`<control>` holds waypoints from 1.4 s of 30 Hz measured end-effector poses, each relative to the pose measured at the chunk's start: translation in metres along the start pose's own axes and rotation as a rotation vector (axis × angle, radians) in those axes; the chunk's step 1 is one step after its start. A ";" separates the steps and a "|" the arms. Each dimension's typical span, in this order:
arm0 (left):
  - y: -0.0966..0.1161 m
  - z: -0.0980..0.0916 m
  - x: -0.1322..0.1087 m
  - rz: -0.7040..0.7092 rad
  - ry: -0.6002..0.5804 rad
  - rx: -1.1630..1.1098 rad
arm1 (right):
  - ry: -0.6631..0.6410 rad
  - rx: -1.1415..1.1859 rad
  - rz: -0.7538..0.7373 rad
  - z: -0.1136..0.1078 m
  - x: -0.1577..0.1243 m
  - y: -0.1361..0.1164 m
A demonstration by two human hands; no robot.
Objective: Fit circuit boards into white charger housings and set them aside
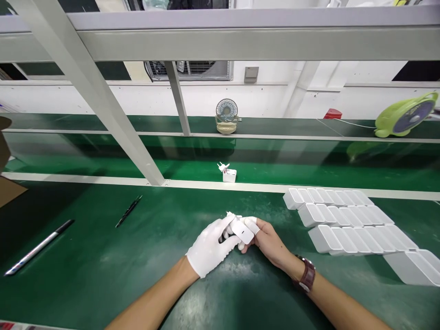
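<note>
A small white block-shaped part (243,231) with a dark slot in its face is held between both hands above the green table. My left hand (213,245), in a white glove, has its thumb and fingers closed on the part from the left. My right hand (266,236) wears white covers on its fingertips and pinches the part's right side. Some white detail shows at the far end of the part, too small to make out. Rows of white box-shaped pieces (343,215) stand to the right of my hands.
Beyond my hands, a small white box with a plug-like piece (229,175) sits by the pale rail (192,184). A black tool (129,211) and a silver-black stick (39,247) lie left. Diagonal post (103,101), beige fan (226,114) and green fan (405,114) are farther off.
</note>
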State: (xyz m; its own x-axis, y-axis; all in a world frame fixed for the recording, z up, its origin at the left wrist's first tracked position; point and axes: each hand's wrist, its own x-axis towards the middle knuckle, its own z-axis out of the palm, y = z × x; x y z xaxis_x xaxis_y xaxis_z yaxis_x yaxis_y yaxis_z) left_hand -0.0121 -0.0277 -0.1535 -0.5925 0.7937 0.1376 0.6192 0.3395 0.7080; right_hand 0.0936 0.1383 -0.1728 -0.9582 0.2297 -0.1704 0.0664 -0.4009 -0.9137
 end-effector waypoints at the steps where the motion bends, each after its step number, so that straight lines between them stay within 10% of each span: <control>1: 0.000 0.000 0.000 -0.002 0.003 0.010 | -0.001 -0.004 0.002 0.000 0.000 0.000; 9: 0.000 -0.006 0.003 -0.044 -0.030 -0.077 | -0.005 -0.047 -0.044 0.001 0.001 0.000; 23: -0.003 -0.020 0.014 -0.155 0.035 0.061 | 0.086 -0.899 -0.887 -0.005 -0.012 -0.002; 31: -0.009 -0.027 0.033 -0.379 0.238 -0.020 | -0.181 -1.329 -1.059 0.000 -0.008 0.006; 42: 0.007 -0.017 0.188 -0.300 0.353 -0.002 | -0.215 -1.547 -1.030 -0.004 0.002 -0.001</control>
State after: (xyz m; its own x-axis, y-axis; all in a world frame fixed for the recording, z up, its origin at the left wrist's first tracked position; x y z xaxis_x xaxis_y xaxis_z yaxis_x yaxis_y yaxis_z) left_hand -0.1273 0.1151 -0.1108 -0.8848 0.4398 0.1542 0.3932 0.5267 0.7536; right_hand 0.0930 0.1426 -0.1738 -0.7870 -0.3234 0.5255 -0.4436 0.8885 -0.1175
